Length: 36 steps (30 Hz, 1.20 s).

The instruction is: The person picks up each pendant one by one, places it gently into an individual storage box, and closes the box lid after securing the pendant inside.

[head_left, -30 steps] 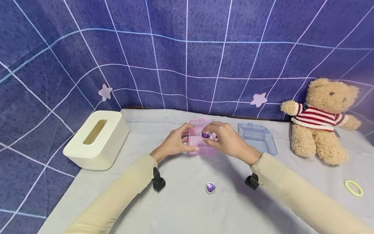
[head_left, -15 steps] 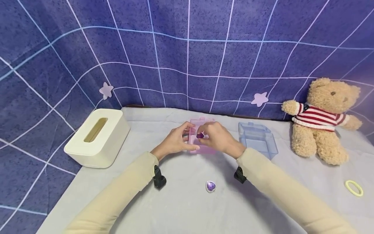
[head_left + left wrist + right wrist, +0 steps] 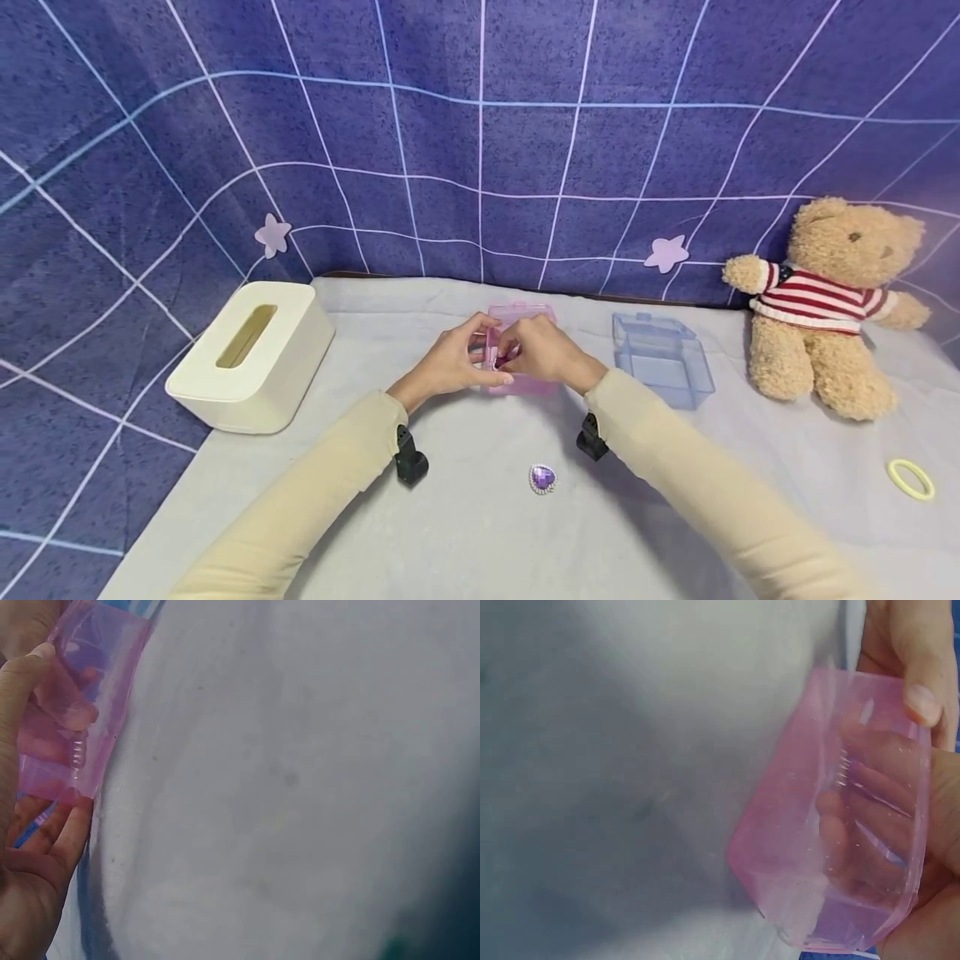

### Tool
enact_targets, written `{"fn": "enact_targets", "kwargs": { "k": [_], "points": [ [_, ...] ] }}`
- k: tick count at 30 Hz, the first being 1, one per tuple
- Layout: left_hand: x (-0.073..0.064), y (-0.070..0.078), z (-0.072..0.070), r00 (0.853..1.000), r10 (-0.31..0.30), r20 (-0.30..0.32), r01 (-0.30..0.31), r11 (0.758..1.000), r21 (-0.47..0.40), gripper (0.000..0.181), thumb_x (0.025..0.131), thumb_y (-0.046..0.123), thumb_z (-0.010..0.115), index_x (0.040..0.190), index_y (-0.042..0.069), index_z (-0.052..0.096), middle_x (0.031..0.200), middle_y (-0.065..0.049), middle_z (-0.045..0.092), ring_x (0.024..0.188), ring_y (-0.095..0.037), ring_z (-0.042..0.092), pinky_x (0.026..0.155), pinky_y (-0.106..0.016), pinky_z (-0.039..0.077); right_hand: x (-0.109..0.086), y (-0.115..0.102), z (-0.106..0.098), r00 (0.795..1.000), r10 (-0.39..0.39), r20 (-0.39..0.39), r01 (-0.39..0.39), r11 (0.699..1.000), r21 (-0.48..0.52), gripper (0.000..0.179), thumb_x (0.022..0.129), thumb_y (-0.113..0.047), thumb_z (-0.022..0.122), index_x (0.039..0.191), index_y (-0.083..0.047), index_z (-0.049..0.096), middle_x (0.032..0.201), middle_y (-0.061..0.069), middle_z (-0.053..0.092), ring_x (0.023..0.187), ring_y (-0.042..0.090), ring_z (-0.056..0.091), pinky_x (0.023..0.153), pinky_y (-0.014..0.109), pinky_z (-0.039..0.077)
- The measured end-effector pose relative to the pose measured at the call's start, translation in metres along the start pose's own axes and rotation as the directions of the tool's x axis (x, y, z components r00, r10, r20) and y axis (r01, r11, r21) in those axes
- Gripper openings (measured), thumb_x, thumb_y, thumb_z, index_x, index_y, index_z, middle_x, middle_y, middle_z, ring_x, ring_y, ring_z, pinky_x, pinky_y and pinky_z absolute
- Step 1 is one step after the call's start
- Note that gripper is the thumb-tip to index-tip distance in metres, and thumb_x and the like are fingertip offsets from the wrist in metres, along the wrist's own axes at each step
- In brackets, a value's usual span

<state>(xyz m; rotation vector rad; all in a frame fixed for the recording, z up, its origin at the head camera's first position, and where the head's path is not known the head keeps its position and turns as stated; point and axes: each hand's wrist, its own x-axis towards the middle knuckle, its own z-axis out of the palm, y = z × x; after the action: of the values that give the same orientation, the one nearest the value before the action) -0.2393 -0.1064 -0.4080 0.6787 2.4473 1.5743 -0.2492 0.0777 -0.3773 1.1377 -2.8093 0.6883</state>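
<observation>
A pink see-through plastic box (image 3: pixel 534 387) stands with its lid up at the middle back of the table. My left hand (image 3: pixel 450 362) grips its left end, thumb on the front and fingers behind. The fingers of my right hand (image 3: pixel 551 350) reach down inside, seen through the pink wall (image 3: pixel 776 855) in the right wrist view. They pinch a purple gem ornament with a beaded edge (image 3: pixel 844 769), mostly covered by the fingers. A purple heart gem (image 3: pixel 542 478) with a pearly rim lies on the cloth in front of the box.
Right of the pink box is an open blue see-through box (image 3: pixel 663 367). A teddy bear (image 3: pixel 825 317) in a striped sweater sits further right, a yellow ring (image 3: pixel 911 480) in front of it. On the left stands a cream tissue box (image 3: pixel 251 358). A blue curtain (image 3: pixel 480 150) hangs behind.
My right hand has moved left and down into the pink box with the purple gem ornament, which is now mostly out of sight. My left hand has kept its grip on the box.
</observation>
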Motion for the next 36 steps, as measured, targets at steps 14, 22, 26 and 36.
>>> {"fn": "enact_targets", "kwargs": {
  "k": [14,22,26,36],
  "points": [
    [0.005,-0.008,0.001,1.0,0.008,-0.014,-0.008,1.0,0.021,0.071,0.065,0.01,0.09,0.123,0.011,0.05,0.129,-0.011,0.058,0.122,-0.027,0.057,0.097,-0.028,0.053,0.006,-0.002,0.005,0.986,0.162,0.048,-0.157,0.983,-0.097,0.015,0.068,-0.017,0.086,0.079,-0.017,0.076,0.081,-0.004,0.074,0.074,0.014,0.065,0.065,0.034,0.057],
    [0.003,-0.009,0.002,1.0,-0.002,-0.016,0.002,1.0,0.019,0.072,0.065,0.014,0.091,0.124,0.013,0.05,0.129,-0.011,0.058,0.123,-0.028,0.057,0.097,-0.028,0.053,0.004,-0.001,0.005,0.982,0.174,0.068,-0.168,0.982,-0.086,0.02,0.068,-0.022,0.087,0.084,-0.017,0.077,0.084,-0.003,0.074,0.067,0.012,0.059,0.062,0.032,0.056],
    [0.003,-0.009,0.003,1.0,0.0,-0.008,0.0,1.0,0.021,0.071,0.065,0.015,0.091,0.124,0.013,0.05,0.13,-0.011,0.058,0.123,-0.028,0.057,0.097,-0.029,0.053,0.002,0.001,0.003,0.988,0.137,0.065,-0.134,0.99,-0.044,0.02,0.069,-0.016,0.085,0.086,-0.013,0.076,0.084,0.0,0.074,0.065,0.011,0.059,0.063,0.029,0.056],
    [0.004,-0.009,0.001,1.0,-0.012,0.005,0.012,1.0,0.023,0.072,0.065,0.016,0.091,0.124,0.012,0.05,0.134,-0.011,0.055,0.125,-0.028,0.055,0.099,-0.03,0.053,-0.014,-0.002,-0.012,1.0,-0.006,-0.018,0.008,0.995,0.103,0.026,0.074,0.003,0.075,0.099,-0.001,0.071,0.098,0.013,0.074,0.081,0.024,0.072,0.076,0.033,0.06]
  ]
}}
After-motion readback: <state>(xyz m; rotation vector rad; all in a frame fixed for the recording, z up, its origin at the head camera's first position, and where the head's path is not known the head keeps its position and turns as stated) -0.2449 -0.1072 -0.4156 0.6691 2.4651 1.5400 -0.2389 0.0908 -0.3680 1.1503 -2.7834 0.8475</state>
